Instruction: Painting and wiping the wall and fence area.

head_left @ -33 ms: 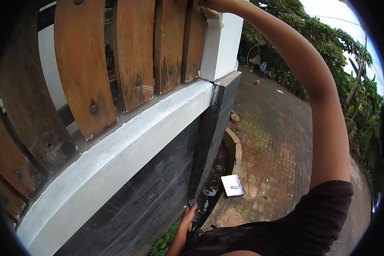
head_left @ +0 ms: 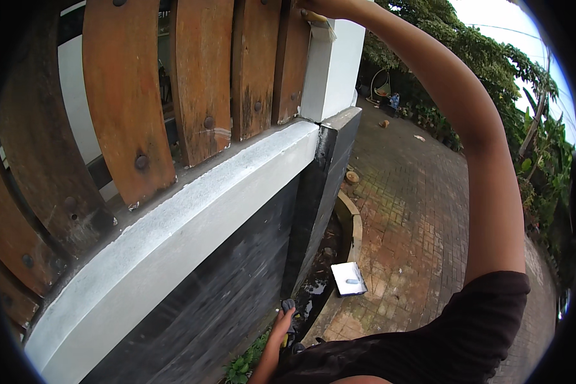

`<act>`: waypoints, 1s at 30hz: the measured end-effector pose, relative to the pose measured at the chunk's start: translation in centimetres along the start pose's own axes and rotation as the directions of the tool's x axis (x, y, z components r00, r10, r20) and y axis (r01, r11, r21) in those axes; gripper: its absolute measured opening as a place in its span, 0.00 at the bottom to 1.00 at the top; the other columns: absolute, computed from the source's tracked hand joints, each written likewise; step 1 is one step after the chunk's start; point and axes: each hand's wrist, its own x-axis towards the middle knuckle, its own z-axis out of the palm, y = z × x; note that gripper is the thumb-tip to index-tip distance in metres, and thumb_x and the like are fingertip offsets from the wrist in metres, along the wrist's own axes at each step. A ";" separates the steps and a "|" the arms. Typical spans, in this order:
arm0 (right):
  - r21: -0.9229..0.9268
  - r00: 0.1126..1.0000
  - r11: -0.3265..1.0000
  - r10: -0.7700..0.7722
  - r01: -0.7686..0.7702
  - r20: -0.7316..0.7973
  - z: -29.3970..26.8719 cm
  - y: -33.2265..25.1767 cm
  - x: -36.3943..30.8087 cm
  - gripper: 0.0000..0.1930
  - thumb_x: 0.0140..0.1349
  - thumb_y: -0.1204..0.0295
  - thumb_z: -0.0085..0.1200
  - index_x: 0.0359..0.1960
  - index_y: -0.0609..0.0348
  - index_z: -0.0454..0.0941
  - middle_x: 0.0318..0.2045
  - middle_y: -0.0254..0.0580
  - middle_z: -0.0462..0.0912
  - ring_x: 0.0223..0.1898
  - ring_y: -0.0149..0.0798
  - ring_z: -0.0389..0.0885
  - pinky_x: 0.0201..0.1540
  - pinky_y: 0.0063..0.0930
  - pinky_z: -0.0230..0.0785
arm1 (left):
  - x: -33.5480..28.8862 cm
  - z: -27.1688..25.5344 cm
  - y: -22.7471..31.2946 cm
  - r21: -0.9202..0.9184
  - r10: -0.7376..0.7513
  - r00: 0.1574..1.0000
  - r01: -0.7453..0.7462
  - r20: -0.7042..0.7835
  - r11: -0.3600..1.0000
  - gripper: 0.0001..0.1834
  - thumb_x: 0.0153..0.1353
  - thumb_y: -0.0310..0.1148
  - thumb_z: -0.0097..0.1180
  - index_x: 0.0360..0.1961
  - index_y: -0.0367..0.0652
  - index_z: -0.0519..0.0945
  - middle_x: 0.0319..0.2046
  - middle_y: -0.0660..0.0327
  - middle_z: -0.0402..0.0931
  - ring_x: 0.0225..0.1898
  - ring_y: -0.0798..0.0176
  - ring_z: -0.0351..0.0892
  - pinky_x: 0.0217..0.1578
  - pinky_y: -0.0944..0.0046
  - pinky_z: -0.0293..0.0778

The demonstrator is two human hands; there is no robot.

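Note:
My right arm stretches up along the right side, and my right hand [head_left: 329, 8] is cut off by the top edge. It is closed on a paintbrush [head_left: 325, 27] with a yellowish handle and pale bristles, held by the white pillar [head_left: 344, 64] and the last wooden slat [head_left: 292, 70]. My left hand [head_left: 281, 322] is low, beside the dark wall [head_left: 230, 275]. A small dark grey thing [head_left: 288, 304] shows at its fingers; whether the hand grips it is too small to tell. Below the slats runs a white-painted ledge [head_left: 192, 192].
On the paving [head_left: 416, 237] below lies a white paint tray [head_left: 347, 272] with a small bluish thing in it. A curved kerb [head_left: 350, 214] borders a wet channel [head_left: 313, 291] along the wall. Green plants [head_left: 240, 368] grow at its foot. A hanging chair [head_left: 382, 86] and trees stand farther off.

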 end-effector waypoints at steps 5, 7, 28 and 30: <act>0.006 0.999 0.999 -0.038 0.038 0.015 -0.5 -0.5 0.7 0.09 0.46 0.73 0.53 0.18 0.65 0.68 0.18 0.59 0.74 0.25 0.60 0.75 0.29 0.46 0.66 | 0.8 -0.6 -1.4 -0.011 -0.031 0.999 0.031 -0.020 0.999 0.34 0.59 0.51 0.51 0.60 0.39 0.66 0.56 0.57 0.69 0.58 0.61 0.66 0.58 0.65 0.57; 0.023 0.998 0.998 -0.054 0.054 0.018 -1.0 -0.8 0.6 0.08 0.46 0.74 0.53 0.19 0.64 0.69 0.18 0.58 0.73 0.25 0.61 0.75 0.28 0.46 0.66 | 0.6 -0.6 -1.3 -0.019 -0.048 0.999 0.048 -0.016 0.999 0.34 0.59 0.52 0.51 0.60 0.39 0.66 0.56 0.57 0.69 0.59 0.61 0.65 0.58 0.65 0.57; -0.051 0.981 0.991 0.114 -0.123 -0.155 -3.3 -1.3 -5.9 0.13 0.58 0.65 0.54 0.29 0.65 0.78 0.24 0.56 0.80 0.30 0.52 0.81 0.33 0.40 0.72 | -2.5 -1.0 0.4 0.048 -0.063 0.996 0.060 0.065 0.997 0.39 0.58 0.55 0.51 0.62 0.36 0.63 0.59 0.55 0.66 0.61 0.60 0.63 0.59 0.66 0.55; 0.645 0.635 0.728 0.616 -0.232 -0.466 -4.3 -8.4 -13.1 0.07 0.60 0.72 0.57 0.34 0.65 0.79 0.23 0.38 0.82 0.23 0.27 0.81 0.24 0.18 0.73 | -4.7 -2.8 1.8 0.064 -0.100 0.995 0.100 -0.001 0.993 0.41 0.58 0.56 0.51 0.63 0.35 0.61 0.61 0.54 0.62 0.63 0.59 0.59 0.60 0.65 0.53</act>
